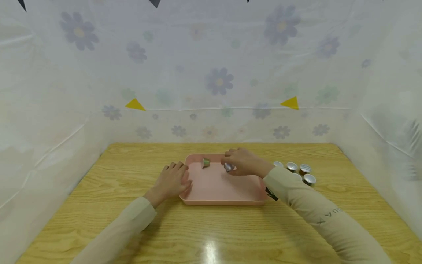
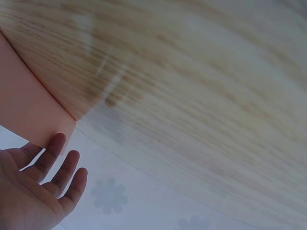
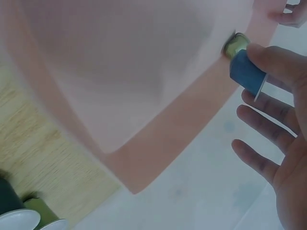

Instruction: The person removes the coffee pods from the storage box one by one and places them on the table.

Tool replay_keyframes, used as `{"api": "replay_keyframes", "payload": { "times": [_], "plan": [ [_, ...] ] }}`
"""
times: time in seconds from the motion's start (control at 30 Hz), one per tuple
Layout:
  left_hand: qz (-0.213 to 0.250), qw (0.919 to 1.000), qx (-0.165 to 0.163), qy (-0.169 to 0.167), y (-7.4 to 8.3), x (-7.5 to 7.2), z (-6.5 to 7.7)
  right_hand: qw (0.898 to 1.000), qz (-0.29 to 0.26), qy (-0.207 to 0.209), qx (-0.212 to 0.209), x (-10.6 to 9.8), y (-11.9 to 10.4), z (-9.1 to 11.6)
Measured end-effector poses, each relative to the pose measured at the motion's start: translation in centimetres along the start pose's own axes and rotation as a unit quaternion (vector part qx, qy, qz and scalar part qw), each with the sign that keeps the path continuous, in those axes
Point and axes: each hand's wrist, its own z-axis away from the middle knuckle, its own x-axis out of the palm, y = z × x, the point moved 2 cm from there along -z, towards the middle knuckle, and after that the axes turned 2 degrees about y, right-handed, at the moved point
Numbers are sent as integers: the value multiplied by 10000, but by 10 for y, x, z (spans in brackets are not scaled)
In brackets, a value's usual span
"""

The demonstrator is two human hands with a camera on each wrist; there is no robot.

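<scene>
A pink tray lies on the wooden table. Over its back half, my right hand pinches a blue coffee capsule between thumb and finger; in the head view the silver lid shows. The other fingers are spread apart. A green coffee capsule lies on its side in the tray's back left part. At the left rim of the tray is my left hand, its fingers loosely extended with the tips right at the edge.
Right of the tray stand several coffee capsules with silver lids up, partly hidden behind my right sleeve. A small dark object shows under the right wrist. A flowered white curtain surrounds the table's back and sides.
</scene>
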Motion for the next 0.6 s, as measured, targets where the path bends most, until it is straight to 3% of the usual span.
{"api": "replay_keyframes", "payload": {
  "times": [0.3,0.6],
  "plan": [
    [51,10000,3,-11,1,1,0,9998,-82,155,14,-1,3,20],
    [42,10000,32,3,1,1,-1,9999,-87,42,72,-1,5,42]
  ]
}}
